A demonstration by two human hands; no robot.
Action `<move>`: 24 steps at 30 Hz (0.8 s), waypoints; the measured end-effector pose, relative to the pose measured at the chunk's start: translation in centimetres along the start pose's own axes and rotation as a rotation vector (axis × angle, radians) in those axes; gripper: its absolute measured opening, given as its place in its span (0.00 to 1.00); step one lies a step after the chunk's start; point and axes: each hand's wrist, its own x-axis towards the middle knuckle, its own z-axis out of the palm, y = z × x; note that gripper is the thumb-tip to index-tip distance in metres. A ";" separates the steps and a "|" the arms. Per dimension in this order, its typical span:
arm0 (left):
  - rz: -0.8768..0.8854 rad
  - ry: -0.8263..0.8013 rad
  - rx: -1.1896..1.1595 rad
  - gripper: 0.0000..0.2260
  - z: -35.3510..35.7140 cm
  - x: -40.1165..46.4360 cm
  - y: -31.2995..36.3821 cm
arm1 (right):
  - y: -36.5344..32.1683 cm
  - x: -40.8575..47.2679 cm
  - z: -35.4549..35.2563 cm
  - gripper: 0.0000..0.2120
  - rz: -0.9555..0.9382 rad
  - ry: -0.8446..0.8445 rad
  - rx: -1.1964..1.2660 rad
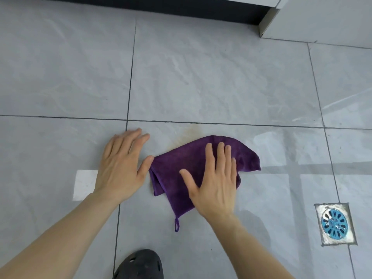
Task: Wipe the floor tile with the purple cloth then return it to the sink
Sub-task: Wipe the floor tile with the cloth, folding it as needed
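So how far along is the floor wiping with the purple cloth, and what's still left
Done: the folded purple microfibre cloth is down on the grey floor tile. In hand: the right hand presses flat on it; the left hand rests flat on the tile beside it. Left: a yellowish-brown stain shows just beyond the cloth, and the return to the sink, which is not in view.
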 end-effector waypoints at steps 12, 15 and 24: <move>-0.049 -0.091 0.158 0.32 2.7 1.4 -1.1 | -1.6 5.0 2.6 0.42 -0.026 -0.070 -0.188; -0.052 -0.086 0.142 0.33 2.5 1.7 -1.1 | -1.9 6.9 2.3 0.41 -0.053 -0.083 -0.206; -0.049 -0.094 0.135 0.34 2.4 1.7 -1.1 | -2.8 11.0 1.9 0.41 -0.105 -0.074 -0.218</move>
